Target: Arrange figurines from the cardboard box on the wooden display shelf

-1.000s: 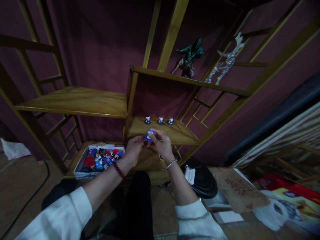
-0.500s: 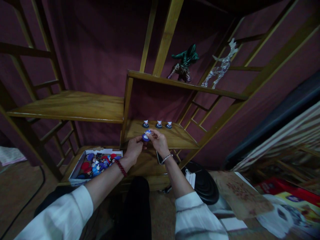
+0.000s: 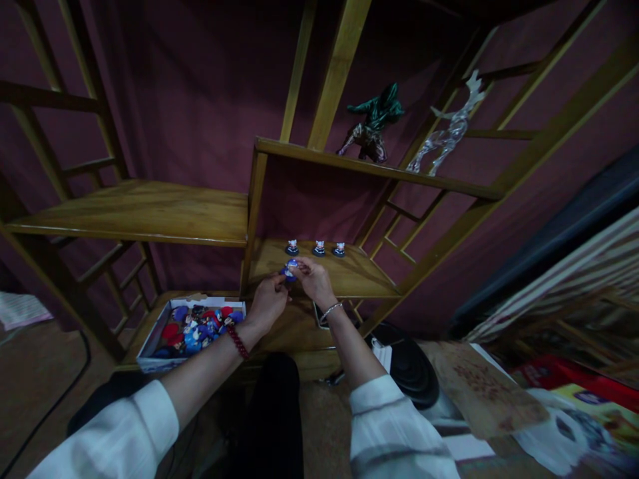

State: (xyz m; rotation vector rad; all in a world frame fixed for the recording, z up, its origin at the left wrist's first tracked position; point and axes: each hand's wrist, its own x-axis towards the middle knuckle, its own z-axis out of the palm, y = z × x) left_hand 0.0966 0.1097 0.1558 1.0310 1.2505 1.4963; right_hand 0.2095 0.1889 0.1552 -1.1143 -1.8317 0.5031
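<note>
A small blue-and-white figurine (image 3: pixel 290 269) is held up in front of the low shelf's front edge. My right hand (image 3: pixel 313 281) pinches it from the right, thumb across its front. From the lower left, my left hand (image 3: pixel 268 303) has its closed fingertips at the figurine's base; part of the grip is hidden. Just behind, three small white-and-dark figurines stand in a row on the shelf (image 3: pixel 369 276): a left one (image 3: pixel 292 247), a middle one (image 3: pixel 319 248) and a right one (image 3: pixel 339 249).
An open box (image 3: pixel 150 336) of red and blue figurines sits at the lower left, beside my left forearm. Above are a green-hooded statue (image 3: pixel 375 123) and a clear deer figure (image 3: pixel 446 136) on the upper shelf (image 3: pixel 299 152). A dark phone-like object (image 3: pixel 320 318) lies under my right wrist.
The blue figurine has shifted slightly left and turned in my fingers. My left hand has dropped a little lower. The view has moved slightly; the three shelf figurines stay in their row.
</note>
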